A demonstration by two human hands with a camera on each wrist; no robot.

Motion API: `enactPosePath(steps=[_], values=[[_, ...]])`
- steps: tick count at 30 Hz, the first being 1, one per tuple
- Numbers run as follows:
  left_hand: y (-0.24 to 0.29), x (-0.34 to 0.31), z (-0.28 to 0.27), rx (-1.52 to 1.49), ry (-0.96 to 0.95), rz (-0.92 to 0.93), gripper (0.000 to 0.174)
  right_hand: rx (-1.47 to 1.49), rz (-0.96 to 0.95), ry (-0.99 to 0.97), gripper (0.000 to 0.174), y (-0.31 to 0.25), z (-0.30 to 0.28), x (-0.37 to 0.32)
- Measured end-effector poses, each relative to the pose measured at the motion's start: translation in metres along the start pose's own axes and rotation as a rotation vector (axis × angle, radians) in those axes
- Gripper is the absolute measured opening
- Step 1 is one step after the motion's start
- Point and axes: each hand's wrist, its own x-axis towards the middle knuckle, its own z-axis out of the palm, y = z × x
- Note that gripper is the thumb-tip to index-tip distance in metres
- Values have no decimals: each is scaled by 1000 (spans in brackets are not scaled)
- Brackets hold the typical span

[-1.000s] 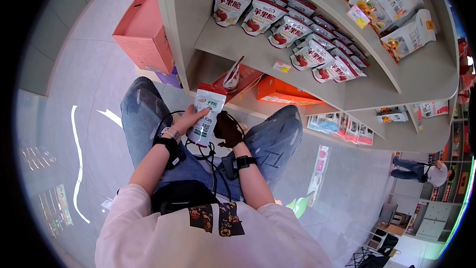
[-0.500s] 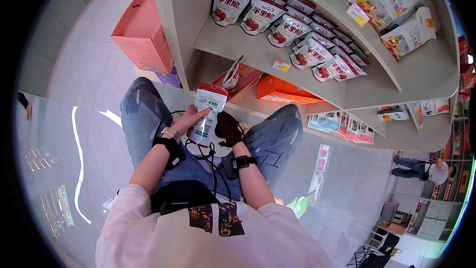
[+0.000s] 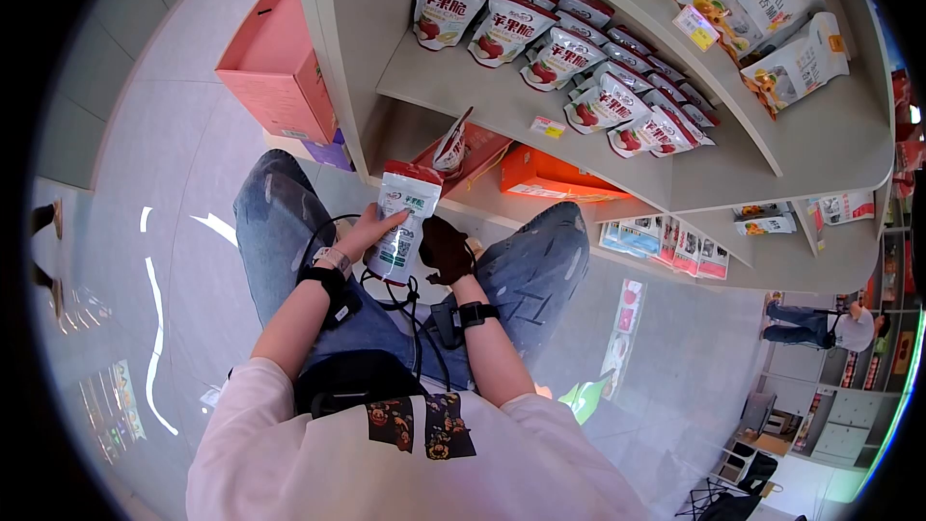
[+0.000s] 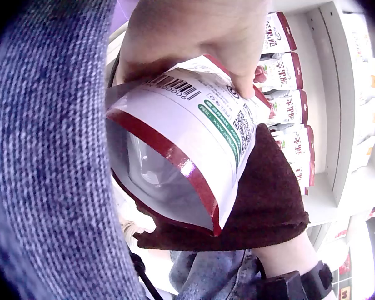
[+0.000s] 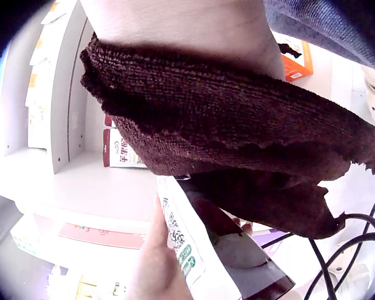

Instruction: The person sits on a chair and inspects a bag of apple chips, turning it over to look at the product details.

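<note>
My left hand [image 3: 363,234] grips a white pouch [image 3: 394,241] with a red top band, its thumb across the printed back. In the left wrist view, that hand [image 4: 197,40] is above the pouch's [image 4: 175,112] barcode, and the red-rimmed base faces the camera. A dark brown cloth [image 3: 445,249] covers my right hand, right of the pouch. The right wrist view shows the cloth [image 5: 225,119] draped from the wrist and against the pouch [image 5: 190,244]; the right fingers are hidden beneath it.
Ahead, a shelf [image 3: 453,87] holds rows of similar pouches [image 3: 511,31]. One pouch [image 3: 450,147] leans on the lower level near an orange box [image 3: 555,178]. A pink box [image 3: 275,68] stands left. Black cables [image 3: 415,314] hang over the lap. Another person [image 3: 820,326] stands far right.
Both hands, the pouch and the cloth look unmoved. Someone's feet and lower legs have come into sight at the far left edge.
</note>
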Motion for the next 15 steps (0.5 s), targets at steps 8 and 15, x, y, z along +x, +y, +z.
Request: enactPosePath(steps=[8, 15], values=[[4, -3, 1, 8, -3, -5, 76, -19, 7, -4, 26, 1, 1, -3], [-1, 1, -1, 27, 2, -4, 78, -13, -17, 41, 26, -2, -1, -2]])
